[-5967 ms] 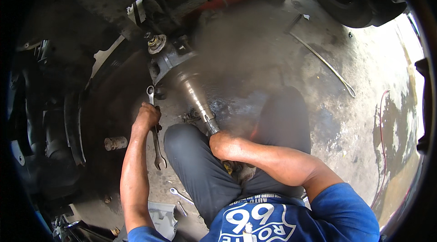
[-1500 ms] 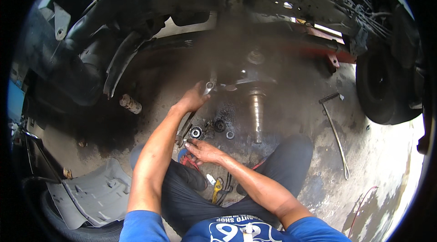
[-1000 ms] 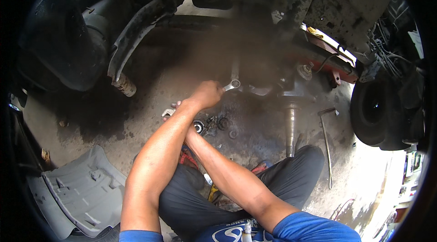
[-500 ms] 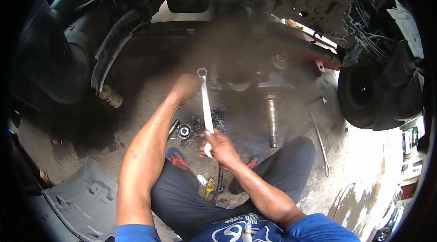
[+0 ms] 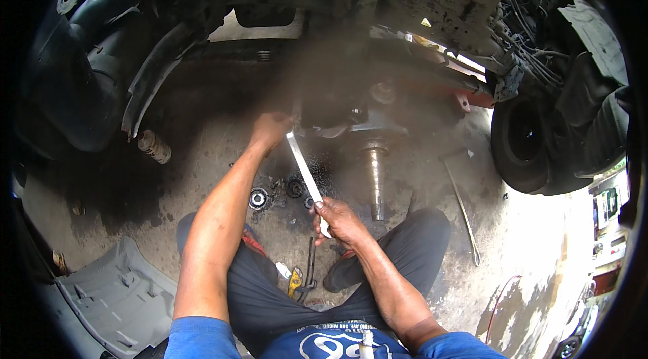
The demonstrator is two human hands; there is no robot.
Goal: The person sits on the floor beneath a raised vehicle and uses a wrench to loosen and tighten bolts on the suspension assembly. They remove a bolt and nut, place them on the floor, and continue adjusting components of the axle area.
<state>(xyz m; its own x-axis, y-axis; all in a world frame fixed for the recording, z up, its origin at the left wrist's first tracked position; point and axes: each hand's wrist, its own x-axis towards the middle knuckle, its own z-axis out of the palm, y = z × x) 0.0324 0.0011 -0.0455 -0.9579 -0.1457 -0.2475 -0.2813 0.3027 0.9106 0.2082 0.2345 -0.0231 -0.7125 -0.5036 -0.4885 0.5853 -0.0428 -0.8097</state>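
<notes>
A shiny combination wrench (image 5: pixel 305 168) slants up and leftward from my right hand (image 5: pixel 343 222), whose fingers are closed round its lower end. At its upper end, my left hand (image 5: pixel 271 131) has its fingers curled against the blurred underbody parts. What those fingers grip is hidden, as is the wrench's upper tip. To the right of the wrench, a greasy metal axle spindle (image 5: pixel 376 187) points down toward me. Black ring-shaped parts (image 5: pixel 258 198) lie on the wet, stained floor below my left hand.
A dark smear blurs the upper middle. A tyre (image 5: pixel 523 136) stands at right, near a thin metal rod (image 5: pixel 462 210) on the floor. A dirty can (image 5: pixel 154 147) and a grey panel (image 5: pixel 115 298) are at left. A yellow tool (image 5: pixel 295 282) lies between my legs.
The wrench's ring end, visible before, has gone out of sight beside my left hand. The wrench tilts more to the left now. My right hand has shifted slightly right and down.
</notes>
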